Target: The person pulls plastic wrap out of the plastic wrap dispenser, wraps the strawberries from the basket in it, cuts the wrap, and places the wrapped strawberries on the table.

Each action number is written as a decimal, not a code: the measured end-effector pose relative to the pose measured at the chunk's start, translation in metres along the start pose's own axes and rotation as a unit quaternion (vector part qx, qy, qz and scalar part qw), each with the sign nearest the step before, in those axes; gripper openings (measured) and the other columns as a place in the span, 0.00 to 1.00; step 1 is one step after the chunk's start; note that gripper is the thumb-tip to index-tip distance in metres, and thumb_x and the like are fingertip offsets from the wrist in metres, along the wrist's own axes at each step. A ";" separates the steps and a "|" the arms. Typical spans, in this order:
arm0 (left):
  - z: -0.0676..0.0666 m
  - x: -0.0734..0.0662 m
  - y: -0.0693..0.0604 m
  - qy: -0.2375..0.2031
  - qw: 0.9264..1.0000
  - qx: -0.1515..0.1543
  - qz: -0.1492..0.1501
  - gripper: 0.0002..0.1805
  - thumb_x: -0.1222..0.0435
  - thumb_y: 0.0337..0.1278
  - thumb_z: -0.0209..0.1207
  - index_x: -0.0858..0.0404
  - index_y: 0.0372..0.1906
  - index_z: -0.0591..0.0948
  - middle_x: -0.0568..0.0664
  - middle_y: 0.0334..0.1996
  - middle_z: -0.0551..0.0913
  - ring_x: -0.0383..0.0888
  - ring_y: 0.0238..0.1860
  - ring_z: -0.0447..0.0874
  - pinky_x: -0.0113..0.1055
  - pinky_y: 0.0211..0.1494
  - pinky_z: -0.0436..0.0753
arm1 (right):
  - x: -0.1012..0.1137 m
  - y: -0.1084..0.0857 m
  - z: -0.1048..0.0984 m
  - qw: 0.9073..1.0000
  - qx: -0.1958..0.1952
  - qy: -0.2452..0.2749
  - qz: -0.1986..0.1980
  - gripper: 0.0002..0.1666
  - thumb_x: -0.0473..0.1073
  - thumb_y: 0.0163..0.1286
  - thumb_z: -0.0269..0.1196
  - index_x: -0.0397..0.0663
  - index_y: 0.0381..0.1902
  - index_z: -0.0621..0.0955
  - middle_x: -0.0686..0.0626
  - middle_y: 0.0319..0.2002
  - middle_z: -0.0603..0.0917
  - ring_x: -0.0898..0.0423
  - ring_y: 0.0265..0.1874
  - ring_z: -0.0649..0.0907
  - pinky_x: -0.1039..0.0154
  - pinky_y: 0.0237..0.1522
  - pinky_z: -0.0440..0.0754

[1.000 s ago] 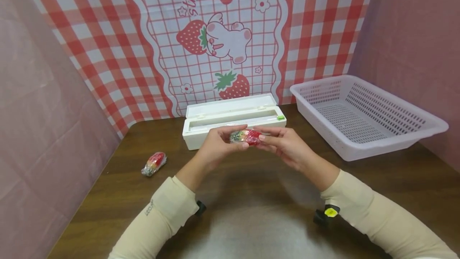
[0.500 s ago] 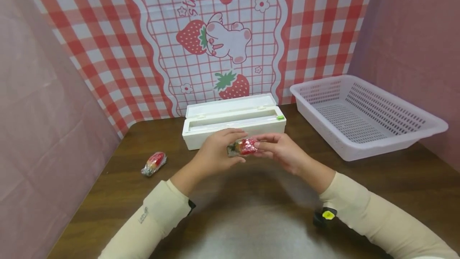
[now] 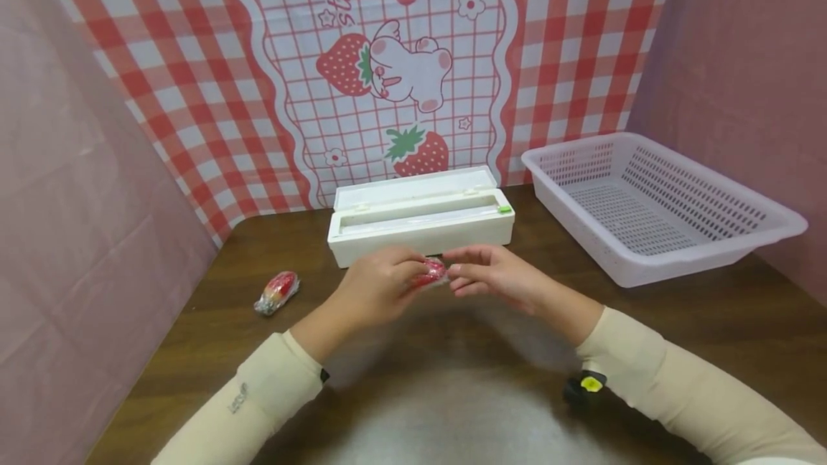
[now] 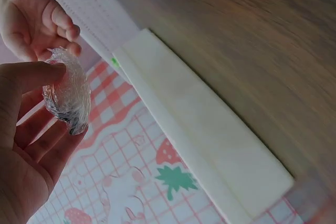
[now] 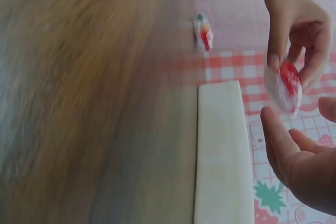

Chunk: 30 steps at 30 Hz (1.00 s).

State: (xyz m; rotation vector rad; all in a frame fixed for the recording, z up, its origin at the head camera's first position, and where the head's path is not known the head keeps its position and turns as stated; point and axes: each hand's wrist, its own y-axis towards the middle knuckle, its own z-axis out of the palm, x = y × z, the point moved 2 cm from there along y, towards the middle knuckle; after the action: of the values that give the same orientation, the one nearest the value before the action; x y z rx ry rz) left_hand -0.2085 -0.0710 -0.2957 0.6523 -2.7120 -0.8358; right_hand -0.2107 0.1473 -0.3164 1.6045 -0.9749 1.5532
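My left hand (image 3: 371, 285) pinches a strawberry (image 3: 436, 273) wrapped in clear cling film between thumb and fingers, above the table in front of the white box. Only its red end shows in the head view; crinkled film covers the strawberry (image 4: 71, 90) in the left wrist view. Just to its right is my right hand (image 3: 500, 278), fingers loosely bent with nothing in them. A small gap separates those fingertips from the strawberry (image 5: 290, 80) in the right wrist view. Another film-wrapped strawberry (image 3: 278, 293), red with a yellowish and green end, lies on the table at the left.
Behind the hands stands a long white cling-film box (image 3: 420, 239), lid raised, with a green cutter tab (image 3: 505, 209) at its right end. A white perforated plastic basket (image 3: 711, 268) sits at the right rear. Checked cloth (image 3: 568, 56) hangs along the back of the wooden table (image 3: 452, 393).
Both hands held the strawberry before. My left hand has turned over it and drawn slightly left and nearer; my right fingers have let go of its red end.
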 end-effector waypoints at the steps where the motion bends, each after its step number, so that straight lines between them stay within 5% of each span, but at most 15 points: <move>1: -0.002 0.002 -0.003 0.002 1.000 0.006 -0.010 0.17 0.61 0.44 0.74 0.60 0.42 0.86 0.49 0.41 0.86 0.44 0.43 0.84 0.36 0.49 0.83 | 0.000 0.000 -0.001 1.000 -0.004 -0.018 0.001 0.28 0.38 0.73 0.57 0.25 0.64 0.66 0.34 0.54 0.78 0.44 0.47 0.83 0.56 0.50 0.82; 6: -0.016 0.013 -0.022 0.020 0.998 0.020 -0.050 0.17 0.63 0.41 0.75 0.60 0.41 0.86 0.48 0.40 0.85 0.45 0.41 0.83 0.39 0.43 0.84 | 0.002 -0.002 -0.008 0.986 -0.039 -0.156 -0.035 0.26 0.40 0.70 0.61 0.29 0.61 0.73 0.33 0.55 0.78 0.40 0.50 0.81 0.51 0.50 0.82; 11: -0.028 0.027 -0.043 0.025 0.996 0.023 -0.084 0.16 0.64 0.40 0.75 0.60 0.40 0.86 0.48 0.40 0.84 0.45 0.41 0.83 0.39 0.45 0.84 | 0.003 -0.006 -0.018 0.942 -0.076 -0.311 -0.098 0.22 0.42 0.68 0.64 0.37 0.57 0.78 0.41 0.50 0.82 0.47 0.49 0.82 0.52 0.51 0.80; 24: -0.039 0.053 -0.106 0.028 0.985 0.022 -0.169 0.18 0.68 0.34 0.77 0.62 0.38 0.86 0.50 0.38 0.86 0.49 0.41 0.83 0.46 0.46 0.83 | 0.002 -0.017 -0.033 0.893 -0.104 -0.403 -0.172 0.22 0.38 0.64 0.68 0.36 0.54 0.79 0.41 0.47 0.81 0.47 0.46 0.83 0.50 0.47 0.82; 30: -0.041 0.057 -0.123 0.033 0.982 0.018 -0.184 0.19 0.70 0.29 0.78 0.63 0.34 0.85 0.50 0.35 0.85 0.49 0.41 0.82 0.45 0.45 0.83 | -0.001 -0.019 -0.037 0.882 -0.105 -0.422 -0.181 0.22 0.38 0.63 0.69 0.36 0.53 0.79 0.41 0.47 0.82 0.47 0.44 0.83 0.52 0.44 0.83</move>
State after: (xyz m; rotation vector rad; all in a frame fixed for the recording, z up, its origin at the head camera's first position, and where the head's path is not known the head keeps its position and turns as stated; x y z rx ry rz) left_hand -0.2021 -0.2090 -0.3289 1.1926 -2.5903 -0.8257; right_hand -0.2116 0.1885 -0.3158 2.1801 -1.1257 0.4351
